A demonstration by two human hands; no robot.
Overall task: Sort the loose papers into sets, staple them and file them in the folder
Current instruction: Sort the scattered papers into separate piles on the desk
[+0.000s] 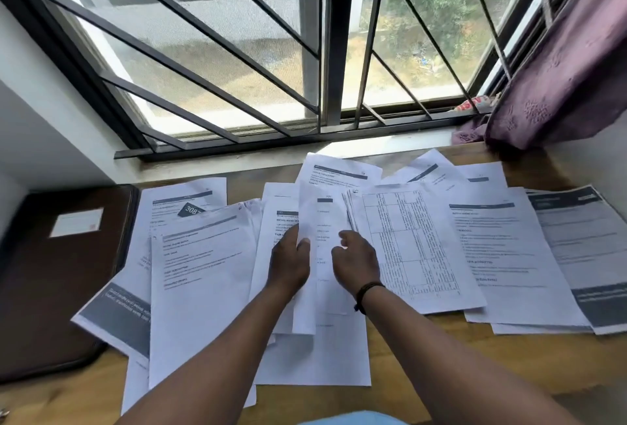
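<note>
We pinched the lifted sheet [317, 238] by its left edge with our left hand [288, 265], its long axis running straight away from us; our right hand [356, 263], loosely open, hovered just right of it, while the folder [51, 272] lay far left, nearer the left hand

Loose papers [356, 255] lay spread in overlapping layers across the surface [441, 356], which ran along the foot of a barred window [271, 51]. At the far left, a closed folder [57, 272] lay flat, its right edge tucked under the leftmost sheets. A sheet with a table [417, 248] lay right of centre, overlapping the pages beside it. Further pages fanned out to the right, the last reaching the frame edge. A curtain [559, 68] hung at the right end of the window, its hem resting on the sill behind the papers. Both hands were over the middle sheets, the left hand [288, 261] just beside the right hand [356, 261].
</note>
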